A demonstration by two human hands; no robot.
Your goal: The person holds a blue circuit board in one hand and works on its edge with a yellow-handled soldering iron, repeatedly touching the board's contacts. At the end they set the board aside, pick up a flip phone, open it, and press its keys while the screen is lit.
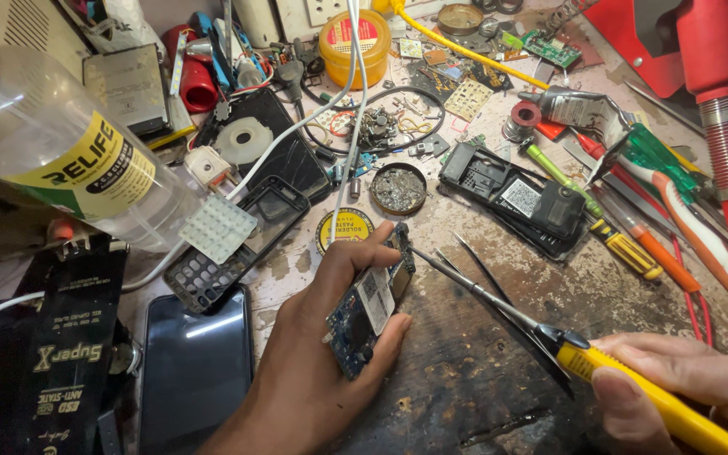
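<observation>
Head view shows a small blue circuit board (370,309) held on edge just above the worktop (465,371), low and centre. It sits in the left hand (313,337), thumb on its near side and fingers curled behind it, grasping it firmly. At the board's top end rests the metal tip of a yellow-handled soldering iron (549,337), which the right hand (676,379) grips by the handle at the lower right. Black tweezers (499,295) lie under the iron's shaft. Beyond the board are a round solder-paste tin (343,227), an opened phone body (516,198) and a dark smartphone (195,362).
</observation>
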